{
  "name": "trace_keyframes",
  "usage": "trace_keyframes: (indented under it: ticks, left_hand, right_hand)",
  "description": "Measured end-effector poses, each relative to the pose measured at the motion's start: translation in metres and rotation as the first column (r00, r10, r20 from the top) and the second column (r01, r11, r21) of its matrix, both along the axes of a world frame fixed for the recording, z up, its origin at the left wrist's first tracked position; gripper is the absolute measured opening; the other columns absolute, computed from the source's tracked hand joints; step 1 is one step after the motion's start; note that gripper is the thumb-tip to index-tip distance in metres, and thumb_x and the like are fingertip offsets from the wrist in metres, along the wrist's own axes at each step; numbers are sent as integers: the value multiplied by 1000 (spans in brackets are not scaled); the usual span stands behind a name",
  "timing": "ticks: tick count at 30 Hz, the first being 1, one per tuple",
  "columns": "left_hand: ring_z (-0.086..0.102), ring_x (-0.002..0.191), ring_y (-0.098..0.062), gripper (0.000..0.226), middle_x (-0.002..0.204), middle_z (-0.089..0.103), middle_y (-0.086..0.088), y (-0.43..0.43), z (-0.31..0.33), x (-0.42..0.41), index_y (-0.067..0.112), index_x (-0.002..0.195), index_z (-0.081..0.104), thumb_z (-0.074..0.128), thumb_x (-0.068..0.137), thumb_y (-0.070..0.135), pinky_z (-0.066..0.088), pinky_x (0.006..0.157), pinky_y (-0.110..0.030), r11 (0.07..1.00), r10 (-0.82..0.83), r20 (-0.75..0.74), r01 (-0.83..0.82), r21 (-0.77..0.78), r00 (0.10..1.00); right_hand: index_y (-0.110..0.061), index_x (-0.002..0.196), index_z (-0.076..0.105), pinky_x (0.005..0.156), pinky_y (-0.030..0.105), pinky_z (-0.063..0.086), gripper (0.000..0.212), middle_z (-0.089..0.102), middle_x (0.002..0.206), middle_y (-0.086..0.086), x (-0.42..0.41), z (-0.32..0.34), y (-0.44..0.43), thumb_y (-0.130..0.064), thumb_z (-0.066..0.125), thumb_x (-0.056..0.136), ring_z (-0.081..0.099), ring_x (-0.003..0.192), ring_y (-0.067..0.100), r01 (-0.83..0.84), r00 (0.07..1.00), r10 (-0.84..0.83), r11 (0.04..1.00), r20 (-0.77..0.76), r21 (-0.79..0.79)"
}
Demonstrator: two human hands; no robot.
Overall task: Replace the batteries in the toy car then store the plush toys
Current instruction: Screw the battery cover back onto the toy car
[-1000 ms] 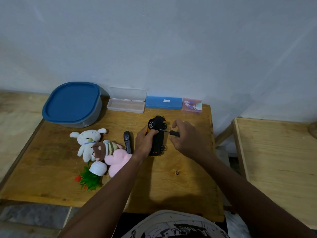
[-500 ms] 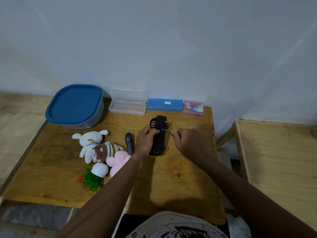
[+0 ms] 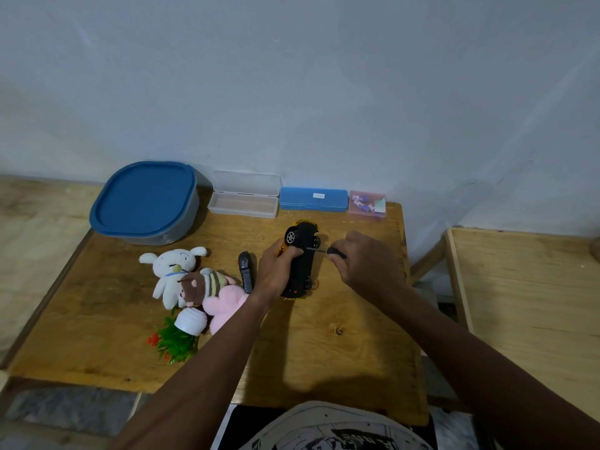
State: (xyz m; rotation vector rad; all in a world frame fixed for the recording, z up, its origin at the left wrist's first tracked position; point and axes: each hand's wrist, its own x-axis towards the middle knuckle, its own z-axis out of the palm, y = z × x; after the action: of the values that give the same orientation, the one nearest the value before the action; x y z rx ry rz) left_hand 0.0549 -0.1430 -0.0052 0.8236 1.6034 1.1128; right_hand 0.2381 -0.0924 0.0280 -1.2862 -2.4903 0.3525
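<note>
Plush toys (image 3: 175, 267): three, left of the left hand (image 3: 279, 271)
Toy car (image 3: 303, 267): one
Screwdriver (image 3: 336, 252): one, in the right hand (image 3: 367, 264)
Small cases (image 3: 313, 199): three
Lidded tub (image 3: 146, 199): one
Fake plant (image 3: 177, 342): one
Black oblong piece (image 3: 245, 274): one

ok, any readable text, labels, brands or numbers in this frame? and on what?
None can be read.
White label on the blue case: too small to read.
Print on the person's shirt: blurred and cut off by the frame edge, not legible.
Contents of the pink box: no legible marking.
</note>
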Motion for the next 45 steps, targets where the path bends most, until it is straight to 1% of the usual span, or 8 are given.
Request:
trace_keyframes:
  ticks: [9,13,17,25,30,34,39,45]
  left_hand:
    - [69,83,-18,15,96,70,-8,6,8,2,16,108,61,55,97,24,55,61,-25,998,-52,-30,53,36,998]
    - [68,87,-21,18,99,70,-10,6,8,2,16,112,62,54,98,24,53,63,-25,997,-67,-23,67,23,998]
    - [68,89,-23,22,102,69,-11,4,8,1,15,116,60,52,99,24,53,66,-29,997,-78,-7,78,12,997]
    - [69,83,-23,21,99,70,-13,2,10,3,16,116,60,52,99,25,53,57,-23,998,-62,24,62,-1,998]
    - [70,80,-22,18,94,71,-10,6,15,0,18,111,62,53,97,25,53,56,-23,998,-64,-6,64,3,998]
    - [69,83,-24,19,97,70,-11,5,14,0,20,113,61,53,97,23,53,55,-23,995,-96,-10,96,-5,995]
    - [68,88,-25,21,102,69,-11,4,10,1,21,117,60,51,99,24,53,57,-22,990,-138,0,138,-41,990]
    - [68,86,-26,20,103,68,-14,5,8,2,17,115,59,51,99,24,55,59,-28,993,-108,24,110,-52,994]
  right_hand:
    - [-14,73,64,44,34,40,38,50,51,-4,-3,-3,-4,-33,48,101,47,43,13,46,983,-74,985,-169,-164]
    - [-13,95,61,51,26,46,20,59,74,-3,-3,1,1,-32,62,93,55,61,11,32,977,-64,987,-205,-157]
    - [-24,101,52,62,30,55,29,53,93,-2,0,7,4,-16,72,82,56,77,13,-65,985,43,989,-168,-131]
    - [-14,92,71,50,23,27,25,50,69,-6,1,11,4,-36,57,95,46,61,12,-82,996,78,990,36,115]
    - [-15,72,65,45,32,40,43,51,53,-3,-3,2,2,-43,46,98,47,45,13,19,1000,-21,996,-21,-88]
    - [-8,68,64,42,26,27,39,48,49,1,-6,-5,1,-31,56,98,37,40,12,59,968,-133,943,-211,-327]
    - [-12,93,63,52,29,49,18,64,71,1,-2,1,4,-27,70,88,60,59,14,41,964,-131,934,-233,-355]
    - [-21,97,65,64,32,55,17,61,86,-4,4,1,6,-28,72,84,57,74,10,6,992,-25,990,-127,-141]
